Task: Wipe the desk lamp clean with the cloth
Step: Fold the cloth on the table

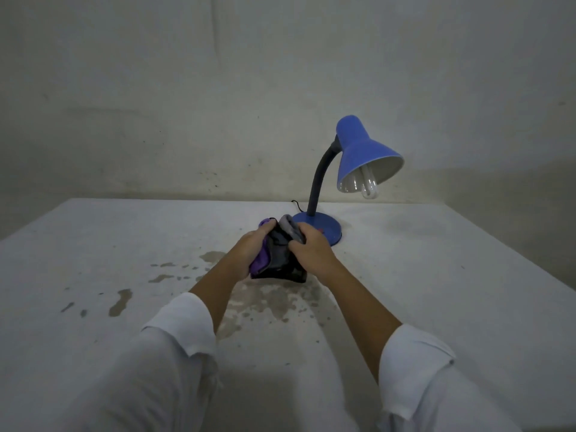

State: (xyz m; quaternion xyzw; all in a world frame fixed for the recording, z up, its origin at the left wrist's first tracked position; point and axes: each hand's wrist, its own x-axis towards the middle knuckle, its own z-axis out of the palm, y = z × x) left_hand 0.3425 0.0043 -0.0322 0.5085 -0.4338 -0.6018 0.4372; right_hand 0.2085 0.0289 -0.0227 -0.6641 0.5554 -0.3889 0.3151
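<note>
A blue desk lamp (361,148) stands at the back of the table, right of centre, its shade tilted down to the right with a white bulb showing. Its dark bent neck rises from a round blue base (324,227). Just in front of the base, a bunched cloth (279,254) of black, grey and purple fabric is held between both hands above the table. My left hand (254,247) grips its purple left side. My right hand (311,249) grips the grey right side. Part of the cloth is hidden inside my fingers.
The white table (436,291) carries wet patches and dark stains in front of the hands and to the left. A thin black cord (297,205) runs off behind the lamp base. A plain wall stands close behind the table's far edge.
</note>
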